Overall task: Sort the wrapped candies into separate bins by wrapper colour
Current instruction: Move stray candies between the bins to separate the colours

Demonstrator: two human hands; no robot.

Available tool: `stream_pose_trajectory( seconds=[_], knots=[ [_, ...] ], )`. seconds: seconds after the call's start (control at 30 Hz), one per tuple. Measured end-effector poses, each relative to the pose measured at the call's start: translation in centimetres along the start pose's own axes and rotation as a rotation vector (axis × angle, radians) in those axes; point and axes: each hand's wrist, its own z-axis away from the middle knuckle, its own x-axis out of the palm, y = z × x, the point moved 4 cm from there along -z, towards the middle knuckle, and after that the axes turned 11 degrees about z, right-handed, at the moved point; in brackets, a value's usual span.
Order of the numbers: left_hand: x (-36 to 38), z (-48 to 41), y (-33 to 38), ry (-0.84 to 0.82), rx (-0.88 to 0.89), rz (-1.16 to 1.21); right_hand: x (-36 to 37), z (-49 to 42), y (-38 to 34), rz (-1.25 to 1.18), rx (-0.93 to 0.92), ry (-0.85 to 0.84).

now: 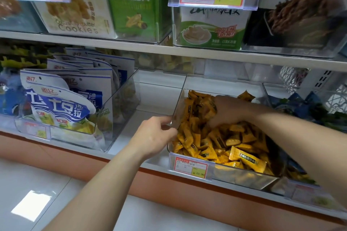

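A clear plastic bin [221,82] on the lower shelf is filled with yellow-wrapped candies [242,154]. My left hand [155,135] grips the bin's left wall near its front corner. My right hand [225,110] reaches down into the bin, fingers buried among the yellow candies; what they hold is hidden. Another clear bin [285,88] to the right holds blue-wrapped candies [308,108], and some yellow ones show at its front.
A clear bin of blue-and-white snack bags [62,107] stands to the left, with a bare shelf gap [154,99] between. The upper shelf [131,46] carries boxes and price tags. A red price label [190,167] hangs on the candy bin's front.
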Motion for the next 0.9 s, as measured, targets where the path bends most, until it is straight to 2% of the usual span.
stream_pose_trajectory(
  seconds=[0.03,0.1,0.17,0.2,0.3,0.33,0.4,0.5,0.67,0.77,0.9],
  knots=[
    [0.0,0.0,0.0,0.0,0.0,0.002,-0.8,0.4,0.7,0.125,0.012,-0.027],
    [0.1,-0.1,-0.1,-0.003,-0.005,-0.007,-1.8,1.4,2.0,0.314,0.054,-0.196],
    [0.1,-0.2,-0.2,-0.001,-0.007,-0.008,-2.4,2.2,2.9,0.367,0.083,-0.336],
    [0.1,-0.2,-0.2,0.003,-0.008,-0.012,-2.9,2.3,2.8,0.33,0.085,-0.293],
    [0.2,-0.1,0.3,0.022,-0.006,-0.039,-3.9,1.4,0.5,0.049,-0.048,0.106],
    [0.3,0.0,0.5,0.034,-0.005,-0.051,-3.6,0.8,-0.6,-0.022,-0.121,0.188],
    [0.4,0.0,0.7,0.072,0.004,-0.08,-1.7,-0.6,-2.3,-0.004,-0.178,0.178],
    [0.5,0.0,0.7,0.09,0.015,-0.087,1.2,-2.5,-2.5,0.174,-0.065,0.049],
    [0.4,-0.1,0.5,0.073,0.001,-0.083,2.1,-3.5,-2.9,0.074,-0.032,-0.13],
    [0.2,0.0,0.8,0.096,0.022,-0.078,2.2,-3.1,-2.9,0.119,-0.043,-0.051],
    [-0.7,0.3,2.5,0.25,0.142,-0.046,0.3,-0.1,-1.8,-0.076,-0.111,0.192]
  ],
)
